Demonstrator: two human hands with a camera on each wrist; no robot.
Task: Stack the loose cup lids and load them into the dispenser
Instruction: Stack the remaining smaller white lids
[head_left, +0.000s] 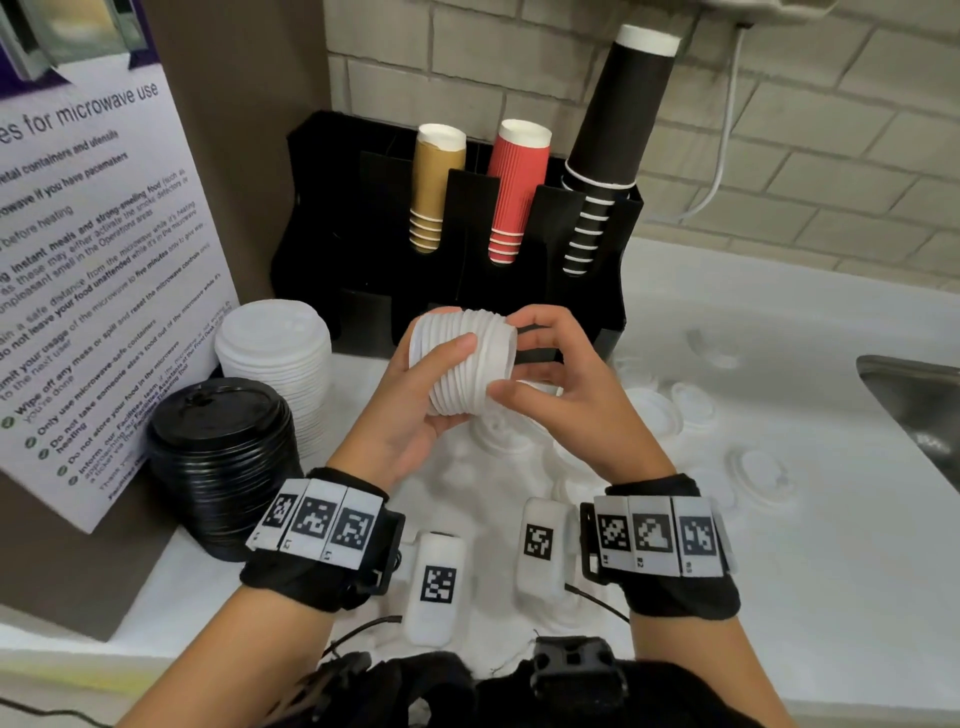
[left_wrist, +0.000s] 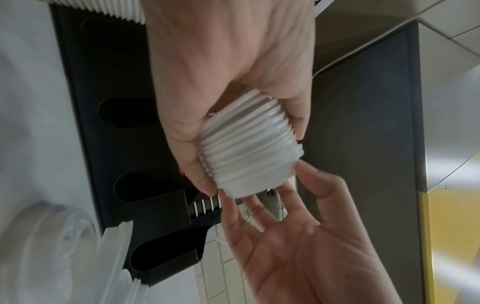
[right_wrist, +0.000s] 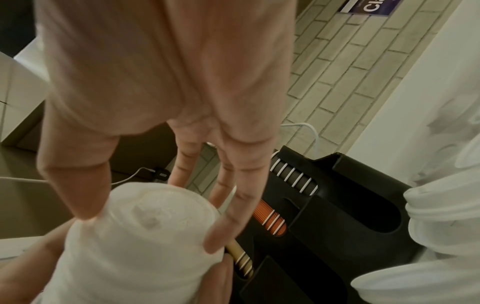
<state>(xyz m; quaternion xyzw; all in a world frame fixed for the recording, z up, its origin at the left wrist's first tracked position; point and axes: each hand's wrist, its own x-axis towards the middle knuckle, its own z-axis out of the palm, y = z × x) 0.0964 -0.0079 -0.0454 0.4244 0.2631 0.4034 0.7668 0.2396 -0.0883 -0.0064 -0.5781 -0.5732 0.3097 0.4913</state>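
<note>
A sideways stack of white cup lids is held in the air in front of the black dispenser. My left hand grips the stack's body, thumb on top and fingers underneath. My right hand holds its right end, thumb and fingertips on the rim of the end lid. The left wrist view shows the ribbed stack in the left hand, with the right hand cupping its end. In the right wrist view the right hand pinches the end lid. Loose white lids lie on the counter.
A standing white lid stack and a black lid stack sit left of my hands. The dispenser holds tan, red and black cups. A sink is at right, a microwave notice at left.
</note>
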